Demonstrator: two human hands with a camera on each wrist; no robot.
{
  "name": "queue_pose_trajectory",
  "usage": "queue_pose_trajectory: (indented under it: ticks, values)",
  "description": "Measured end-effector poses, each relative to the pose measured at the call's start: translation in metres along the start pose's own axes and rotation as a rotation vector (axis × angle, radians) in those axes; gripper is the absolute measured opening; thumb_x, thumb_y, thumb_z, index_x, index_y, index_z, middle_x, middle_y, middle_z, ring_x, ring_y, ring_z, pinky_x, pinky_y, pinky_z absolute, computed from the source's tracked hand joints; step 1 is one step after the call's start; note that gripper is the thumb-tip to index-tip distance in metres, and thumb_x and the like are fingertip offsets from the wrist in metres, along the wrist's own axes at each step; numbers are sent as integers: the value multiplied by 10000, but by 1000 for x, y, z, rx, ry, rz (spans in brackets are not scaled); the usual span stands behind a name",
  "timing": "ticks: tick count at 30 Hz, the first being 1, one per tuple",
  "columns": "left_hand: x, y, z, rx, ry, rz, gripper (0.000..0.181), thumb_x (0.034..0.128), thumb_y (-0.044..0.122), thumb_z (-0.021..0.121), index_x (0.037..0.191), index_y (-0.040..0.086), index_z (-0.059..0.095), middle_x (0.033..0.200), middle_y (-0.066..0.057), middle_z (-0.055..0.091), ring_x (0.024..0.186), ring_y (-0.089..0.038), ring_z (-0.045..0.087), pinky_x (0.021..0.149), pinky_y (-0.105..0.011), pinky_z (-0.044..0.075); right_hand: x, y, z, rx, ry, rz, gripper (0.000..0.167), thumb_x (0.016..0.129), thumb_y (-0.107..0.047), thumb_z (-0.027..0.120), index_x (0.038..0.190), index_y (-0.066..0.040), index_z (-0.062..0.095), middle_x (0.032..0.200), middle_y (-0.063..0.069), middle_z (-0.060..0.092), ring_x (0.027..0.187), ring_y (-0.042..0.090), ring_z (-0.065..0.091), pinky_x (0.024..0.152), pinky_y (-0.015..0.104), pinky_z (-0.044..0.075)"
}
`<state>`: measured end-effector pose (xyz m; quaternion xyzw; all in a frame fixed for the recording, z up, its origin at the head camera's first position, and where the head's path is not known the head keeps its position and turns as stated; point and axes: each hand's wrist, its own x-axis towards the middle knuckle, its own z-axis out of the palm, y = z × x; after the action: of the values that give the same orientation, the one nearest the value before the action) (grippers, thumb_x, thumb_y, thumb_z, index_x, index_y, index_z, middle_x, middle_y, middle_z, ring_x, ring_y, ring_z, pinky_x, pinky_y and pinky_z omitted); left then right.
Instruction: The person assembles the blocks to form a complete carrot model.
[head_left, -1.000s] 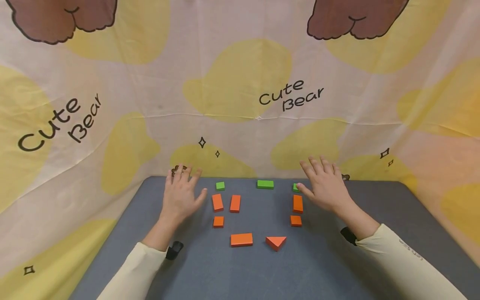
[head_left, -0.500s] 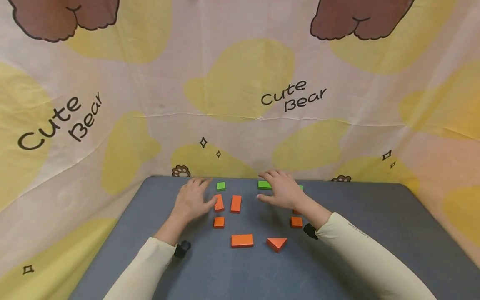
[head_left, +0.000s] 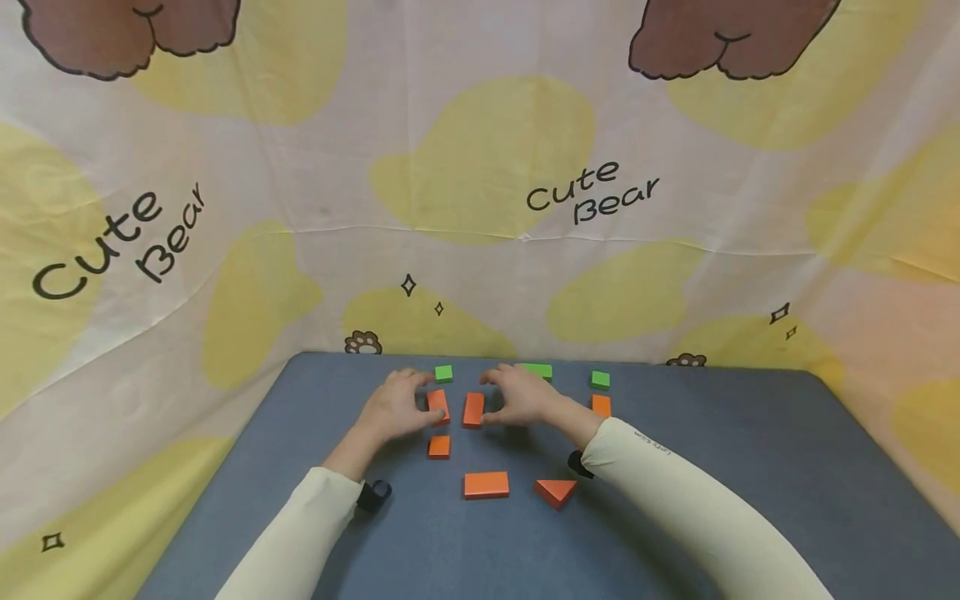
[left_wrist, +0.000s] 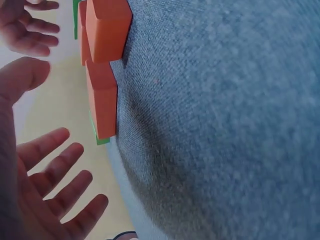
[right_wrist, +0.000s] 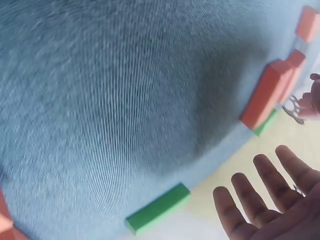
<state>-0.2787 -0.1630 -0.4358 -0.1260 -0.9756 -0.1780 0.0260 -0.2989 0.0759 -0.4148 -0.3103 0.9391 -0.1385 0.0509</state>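
Note:
Two upright-lying orange rectangular blocks, a left one [head_left: 438, 406] and a right one [head_left: 473, 410], sit side by side between my hands. My left hand [head_left: 393, 406] hovers at the left one's outer side, its thumb partly over that block in the head view. On the other side is my right hand [head_left: 520, 393], with its fingertips near the right block. Both hands have spread, relaxed fingers and hold nothing. In the left wrist view the left fingers [left_wrist: 65, 200] are apart from the blocks; the right wrist view shows the right fingers [right_wrist: 260, 195] apart as well.
A green square block [head_left: 444, 374], a green rectangular block [head_left: 538, 372] and another green square [head_left: 601, 380] line the back. Nearer lie an orange square [head_left: 439, 447], an orange rectangle [head_left: 486, 484] and an orange triangle [head_left: 556, 492]. My right arm partly covers an orange block [head_left: 602, 406].
My right hand has swept left from the right-hand blocks to the paired orange blocks. My left hand has moved slightly right and lower toward them. The blocks stay in place.

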Motion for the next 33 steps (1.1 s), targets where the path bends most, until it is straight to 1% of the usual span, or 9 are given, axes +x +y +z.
queue_pose_trajectory:
  ticks: [3,7,11,16,20,26,29,33]
  values:
    - [2,0,4,-25,-17,-7,634,761,503,737,1277,156,615,1248,-66,597,1156,-276,532,932,-493,477,5,0,8,-11,-16,16,610,772,-412,775,1268,-102,602,1188,88,623,1012,220,568,888,402,498]
    - [3,1,6,-43,-44,-26,643,749,504,743,1278,162,616,1272,-78,582,1172,-286,524,944,-499,469,10,1,17,-41,-29,55,612,758,-439,780,1251,-121,607,1161,57,610,987,201,550,874,372,492]
    - [4,2,6,-49,-73,-48,650,745,497,743,1289,167,610,1285,-85,567,1175,-291,518,947,-501,466,13,2,22,-22,-37,83,607,744,-453,793,1218,-118,613,1138,46,608,979,196,544,871,368,490]
    - [6,1,8,-40,-94,-57,624,745,469,756,1275,172,616,1266,-75,571,1162,-285,521,939,-490,469,16,-1,24,0,-39,84,604,746,-447,795,1209,-102,618,1112,43,618,961,187,540,857,357,488]
    - [6,1,10,-32,-100,-58,611,745,453,763,1267,166,622,1234,-72,579,1140,-279,526,931,-479,472,18,-4,25,-7,-38,76,582,748,-431,799,1194,-102,624,1077,33,623,925,169,537,821,333,487]
    - [4,3,8,-38,-99,-56,612,734,434,774,1259,155,629,1207,-75,586,1122,-280,530,927,-478,471,19,-6,24,-15,-51,84,547,746,-406,805,1174,-112,634,1044,22,622,904,165,530,801,324,477]
    - [5,3,8,-37,-105,-52,605,730,425,778,1251,155,633,1189,-65,590,1114,-272,531,923,-472,472,17,-3,20,-15,-61,77,528,750,-399,802,1166,-118,639,1033,16,622,890,157,532,786,321,474]
    - [8,6,9,-46,-111,-43,592,724,424,786,1233,159,641,1165,-46,594,1088,-249,534,909,-448,479,11,4,10,2,-67,79,495,759,-361,800,1159,-117,640,1037,20,618,891,161,541,790,335,483]
